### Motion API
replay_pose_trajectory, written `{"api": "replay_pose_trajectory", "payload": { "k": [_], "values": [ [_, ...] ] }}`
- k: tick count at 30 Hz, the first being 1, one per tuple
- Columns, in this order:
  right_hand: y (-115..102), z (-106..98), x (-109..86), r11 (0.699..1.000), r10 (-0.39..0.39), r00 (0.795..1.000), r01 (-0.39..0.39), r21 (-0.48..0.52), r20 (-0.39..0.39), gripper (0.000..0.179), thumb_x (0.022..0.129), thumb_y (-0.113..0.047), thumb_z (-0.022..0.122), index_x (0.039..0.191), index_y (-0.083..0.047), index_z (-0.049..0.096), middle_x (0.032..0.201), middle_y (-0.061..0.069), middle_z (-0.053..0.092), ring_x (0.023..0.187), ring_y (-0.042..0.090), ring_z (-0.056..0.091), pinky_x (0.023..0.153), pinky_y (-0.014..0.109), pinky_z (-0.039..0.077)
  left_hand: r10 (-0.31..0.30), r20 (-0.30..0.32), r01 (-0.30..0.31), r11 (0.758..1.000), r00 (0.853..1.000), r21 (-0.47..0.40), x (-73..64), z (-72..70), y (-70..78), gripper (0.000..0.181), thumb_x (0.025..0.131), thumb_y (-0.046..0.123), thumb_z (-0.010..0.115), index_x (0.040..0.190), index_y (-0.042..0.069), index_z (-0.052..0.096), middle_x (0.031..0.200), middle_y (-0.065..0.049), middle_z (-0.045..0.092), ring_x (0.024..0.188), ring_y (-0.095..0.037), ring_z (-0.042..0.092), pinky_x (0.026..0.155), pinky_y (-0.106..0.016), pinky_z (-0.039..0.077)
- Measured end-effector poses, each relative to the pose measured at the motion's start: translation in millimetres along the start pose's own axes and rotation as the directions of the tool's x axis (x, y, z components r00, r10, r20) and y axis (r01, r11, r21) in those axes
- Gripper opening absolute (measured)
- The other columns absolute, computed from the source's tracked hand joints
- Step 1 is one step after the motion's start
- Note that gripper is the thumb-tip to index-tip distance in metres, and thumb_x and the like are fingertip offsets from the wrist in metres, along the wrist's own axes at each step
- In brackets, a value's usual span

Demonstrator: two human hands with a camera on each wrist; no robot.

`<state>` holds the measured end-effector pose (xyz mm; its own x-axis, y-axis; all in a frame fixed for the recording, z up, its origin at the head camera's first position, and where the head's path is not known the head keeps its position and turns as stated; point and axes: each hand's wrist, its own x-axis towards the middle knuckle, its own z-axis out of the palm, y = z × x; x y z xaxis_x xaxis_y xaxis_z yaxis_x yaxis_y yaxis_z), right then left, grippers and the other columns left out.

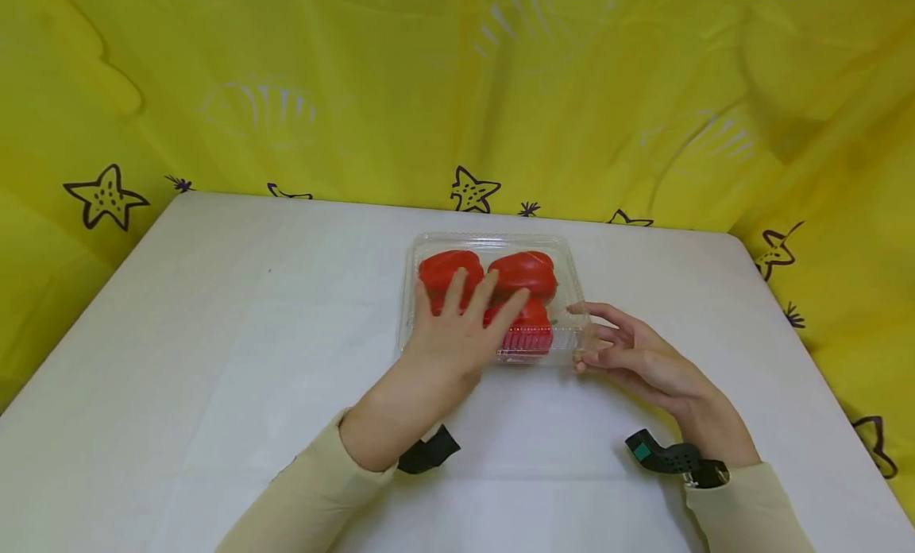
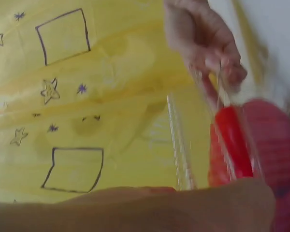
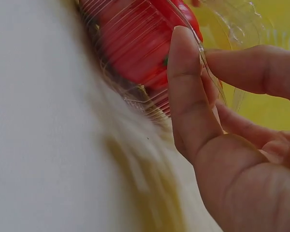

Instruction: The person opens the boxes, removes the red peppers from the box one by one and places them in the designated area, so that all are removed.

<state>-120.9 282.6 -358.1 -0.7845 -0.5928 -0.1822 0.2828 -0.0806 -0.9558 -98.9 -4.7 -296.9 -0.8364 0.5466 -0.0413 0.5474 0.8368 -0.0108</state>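
Note:
A clear plastic container (image 1: 568, 350) with several red bell peppers (image 1: 525, 273) in it lies before me on the table. My left hand (image 1: 450, 338) reaches over it with spread, nearly straight fingers, overlapping the peppers and hiding the near left part. At the right front corner, my right hand (image 1: 639, 358) pinches the container's rim between thumb and fingers. In the right wrist view, that thumb lies along the rim (image 3: 201, 53), close beside a red pepper (image 3: 135, 43). In the left wrist view, my left hand (image 2: 222, 203) crosses the bottom, and a pepper shows through the plastic.
The table (image 1: 214, 338) has a white cover. A yellow curtain (image 1: 357, 100) with drawn stars and fish hangs behind it and along both sides. Black straps (image 1: 429, 451) show at both wrists.

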Motion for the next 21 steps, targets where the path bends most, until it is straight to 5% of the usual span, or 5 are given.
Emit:
{"api": "replay_pose_trajectory", "payload": {
  "k": [3, 11, 16, 21],
  "values": [
    [-0.6, -1.6, -1.4, 1.0, -0.001, 1.0, 0.001, 0.025, -0.001, 0.056, 0.098, 0.008, 0.048, 0.149, -0.007, 0.032, 0.112, 0.006, 0.062, 0.093, 0.018, 0.069, 0.093, 0.032, 0.058, -0.047, 0.011, 0.047, 0.999, 0.999, -0.004, -5.3, 0.2, -9.1, 0.091, 0.087, 0.016, 0.075, 0.159, 0.026, 0.019, 0.163, -0.013, 0.024, 0.148, -0.044, 0.027, 0.109, -0.074, 0.03],
    [0.1, 0.1, 1.8, 0.999, 0.0, 1.0, 0.001, 0.055, -0.014, 0.056, 0.099, 0.007, 0.047, 0.15, -0.009, 0.033, 0.104, 0.005, 0.061, 0.094, 0.018, 0.069, 0.094, 0.033, 0.057, 0.034, -0.126, -0.032, 0.999, 0.991, 0.02, -17.4, 21.8, -19.8, 0.092, 0.077, 0.012, 0.084, 0.152, 0.025, 0.032, 0.157, -0.014, 0.036, 0.145, -0.047, 0.029, 0.1, -0.075, 0.039],
    [-1.2, 1.4, 2.9, 0.999, 0.007, 0.999, -0.005, 0.054, -0.036, 0.057, 0.098, 0.007, 0.049, 0.15, -0.01, 0.033, 0.105, 0.005, 0.062, 0.094, 0.019, 0.069, 0.093, 0.034, 0.057, 0.047, -0.209, -0.051, 0.999, 0.977, -0.016, -24.0, 30.3, -23.6, 0.09, 0.078, 0.005, 0.081, 0.152, 0.023, 0.032, 0.156, -0.016, 0.035, 0.146, -0.044, 0.028, 0.095, -0.074, 0.043],
    [-4.2, 4.8, -1.1, 0.999, 0.025, 0.994, -0.022, 0.025, -0.107, 0.053, 0.099, 0.002, 0.051, 0.149, -0.008, 0.033, 0.101, 0.003, 0.065, 0.092, 0.018, 0.069, 0.091, 0.031, 0.058, 0.077, -0.28, -0.061, 0.996, 0.957, 0.065, -22.1, 36.6, -18.2, 0.088, 0.078, 0.004, 0.081, 0.151, 0.019, 0.034, 0.154, -0.015, 0.039, 0.142, -0.045, 0.034, 0.087, -0.069, 0.051]
  ]
}}
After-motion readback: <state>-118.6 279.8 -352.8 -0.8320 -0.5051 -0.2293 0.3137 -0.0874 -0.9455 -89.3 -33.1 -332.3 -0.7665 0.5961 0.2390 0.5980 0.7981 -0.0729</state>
